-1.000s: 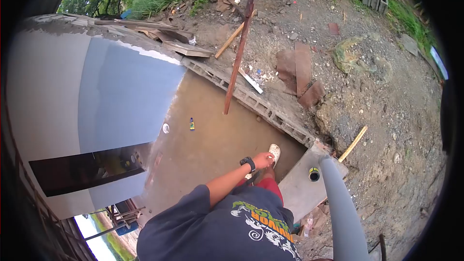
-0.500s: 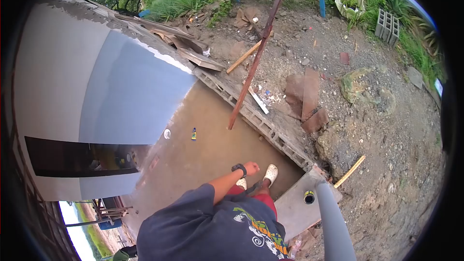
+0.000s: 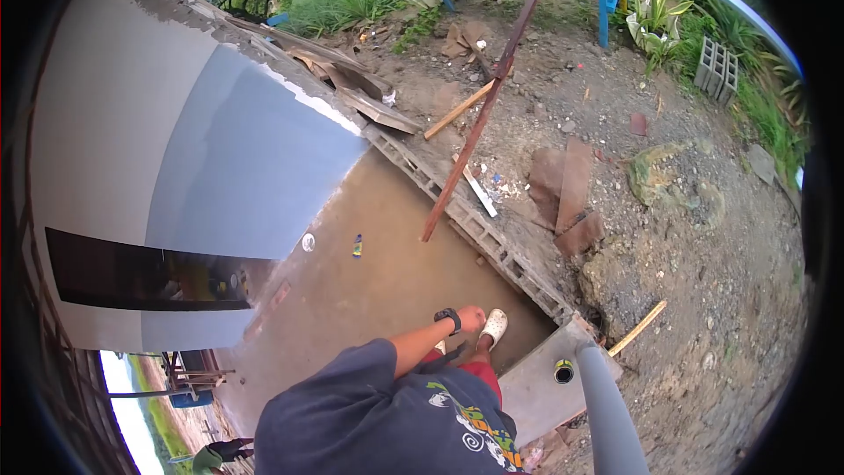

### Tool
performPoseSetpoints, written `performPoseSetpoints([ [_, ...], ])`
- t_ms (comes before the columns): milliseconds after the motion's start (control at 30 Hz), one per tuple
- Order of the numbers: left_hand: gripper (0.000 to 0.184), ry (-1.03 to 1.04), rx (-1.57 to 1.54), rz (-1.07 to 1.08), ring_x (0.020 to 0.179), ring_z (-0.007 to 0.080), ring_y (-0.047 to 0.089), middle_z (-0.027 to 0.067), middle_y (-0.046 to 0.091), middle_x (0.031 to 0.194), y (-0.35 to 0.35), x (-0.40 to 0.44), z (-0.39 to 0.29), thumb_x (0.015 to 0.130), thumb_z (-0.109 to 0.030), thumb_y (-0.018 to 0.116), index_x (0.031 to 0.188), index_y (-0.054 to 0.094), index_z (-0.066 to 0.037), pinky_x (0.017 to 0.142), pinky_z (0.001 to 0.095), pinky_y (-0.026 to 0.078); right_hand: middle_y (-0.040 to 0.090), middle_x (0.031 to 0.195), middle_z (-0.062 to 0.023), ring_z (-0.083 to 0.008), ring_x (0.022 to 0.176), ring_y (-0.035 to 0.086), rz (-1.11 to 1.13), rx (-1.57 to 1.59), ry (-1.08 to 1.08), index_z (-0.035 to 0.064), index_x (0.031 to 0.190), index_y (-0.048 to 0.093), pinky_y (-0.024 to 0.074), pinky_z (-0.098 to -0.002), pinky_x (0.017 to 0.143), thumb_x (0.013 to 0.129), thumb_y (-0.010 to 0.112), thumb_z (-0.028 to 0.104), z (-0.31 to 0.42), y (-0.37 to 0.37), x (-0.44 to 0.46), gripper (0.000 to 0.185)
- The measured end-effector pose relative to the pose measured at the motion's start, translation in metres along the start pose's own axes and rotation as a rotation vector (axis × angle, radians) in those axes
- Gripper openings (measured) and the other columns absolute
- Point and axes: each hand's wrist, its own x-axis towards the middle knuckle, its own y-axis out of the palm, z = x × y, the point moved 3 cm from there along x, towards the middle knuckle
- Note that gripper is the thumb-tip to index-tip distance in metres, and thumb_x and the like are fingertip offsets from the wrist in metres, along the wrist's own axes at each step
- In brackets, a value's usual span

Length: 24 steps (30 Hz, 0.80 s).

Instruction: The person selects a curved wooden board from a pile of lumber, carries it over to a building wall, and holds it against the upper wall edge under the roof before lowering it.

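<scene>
My left hand [image 3: 472, 318], with a dark watch on its wrist, hangs in front of my body above the floor. Its fingers look curled in, slightly blurred, and I make out nothing in them. Just beyond it is a white clog [image 3: 495, 325] on my foot; the other clog is mostly hidden behind the arm. My right hand is out of view. On the brown floor [image 3: 387, 211] ahead lie a small blue and yellow bottle [image 3: 358, 246] and a white round object [image 3: 308, 242]. An open tin can [image 3: 563, 371] stands on the concrete ledge [image 3: 536, 387].
A grey post [image 3: 611, 413] rises beside the can. Low hollow blocks [image 3: 492, 246] edge the floor, crossed by a slanting reddish beam [image 3: 488, 97]. On the left is a partly blue-painted wall [image 3: 237, 158] with a dark opening. Gravel, boards and a concrete block [image 3: 716, 70] lie outside.
The view has shifted slightly, so the surroundings appear a little lower and to the right. My left hand has swung a bit rightward towards the clog.
</scene>
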Motion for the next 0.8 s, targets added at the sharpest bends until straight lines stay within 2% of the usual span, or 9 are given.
performPoseSetpoints([
  [200,0.022,-0.003,0.129,-0.036,0.069,0.0234,0.067,0.0123,0.071,0.081,-0.008,0.006,0.028,0.087,-0.028,0.061,0.094,0.071,-0.01,0.067,0.0377,0.054,0.04,0.13,-0.0249,-0.0266,0.114,0.051,0.015,-0.005,0.018,-0.0107,0.131,0.029,0.0484,-0.0381,0.091,0.097,0.054,0.036,-0.006,0.0,-0.001,0.063],
  [467,0.023,-0.105,0.142,0.006,0.079,0.0278,0.069,0.0138,0.071,0.085,0.01,-0.006,-0.005,0.087,-0.029,0.061,0.094,0.072,-0.01,0.073,0.0397,0.054,0.04,0.132,-0.0248,-0.027,0.115,0.051,0.037,-0.024,0.028,-0.0097,0.133,0.031,0.0482,-0.0384,0.092,0.098,0.053,0.035,-0.009,-0.002,0.004,0.061],
  [533,0.025,0.022,0.176,-0.006,0.083,0.0305,0.069,0.0141,0.072,0.088,0.02,0.002,-0.008,0.086,-0.031,0.06,0.094,0.072,-0.011,0.077,0.0406,0.054,0.041,0.133,-0.0247,-0.0271,0.116,0.051,0.048,-0.032,0.031,-0.0094,0.133,0.031,0.0482,-0.0385,0.092,0.098,0.052,0.035,-0.009,-0.004,0.003,0.061],
  [567,0.025,0.018,0.166,-0.012,0.083,0.0305,0.069,0.0141,0.072,0.088,0.023,-0.001,-0.017,0.086,-0.031,0.06,0.094,0.072,-0.011,0.077,0.0406,0.054,0.041,0.133,-0.0247,-0.0272,0.116,0.051,0.056,-0.039,0.034,-0.0093,0.134,0.031,0.0482,-0.0385,0.092,0.098,0.052,0.035,-0.01,-0.005,0.004,0.061],
  [633,0.023,0.077,0.252,-0.014,0.074,0.0226,0.067,0.0115,0.071,0.083,0.026,-0.003,-0.036,0.086,-0.024,0.059,0.1,0.069,-0.008,0.068,0.037,0.054,0.041,0.134,-0.0247,-0.0273,0.116,0.051,0.081,-0.04,0.029,-0.009,0.134,0.031,0.0481,-0.0386,0.093,0.098,0.052,0.035,-0.01,-0.004,0.001,0.06],
  [667,0.023,0.073,0.235,-0.037,0.074,0.0226,0.067,0.0115,0.071,0.083,0.029,0.003,-0.032,0.086,-0.024,0.059,0.1,0.069,-0.008,0.068,0.037,0.054,0.041,0.134,-0.0247,-0.0273,0.116,0.051,0.091,-0.042,0.033,-0.0089,0.134,0.032,0.0481,-0.0386,0.093,0.098,0.052,0.035,-0.011,-0.006,-0.003,0.06],
  [733,0.024,0.239,0.379,-0.098,0.084,0.0278,0.068,0.0146,0.071,0.087,0.032,0.016,-0.032,0.084,-0.025,0.059,0.096,0.071,-0.007,0.075,0.0395,0.053,0.041,0.134,-0.0246,-0.0274,0.117,0.051,0.118,-0.042,0.028,-0.0086,0.135,0.032,0.048,-0.0387,0.093,0.099,0.051,0.035,-0.011,-0.006,-0.007,0.06],
  [800,0.024,0.225,0.305,-0.106,0.085,0.0302,0.068,0.0159,0.071,0.088,0.028,0.019,-0.035,0.083,-0.026,0.06,0.093,0.072,-0.008,0.077,0.0406,0.053,0.041,0.135,-0.0246,-0.0275,0.117,0.051,0.134,-0.041,0.027,-0.0084,0.135,0.032,0.048,-0.0388,0.093,0.099,0.051,0.035,-0.012,-0.008,-0.01,0.06],
])
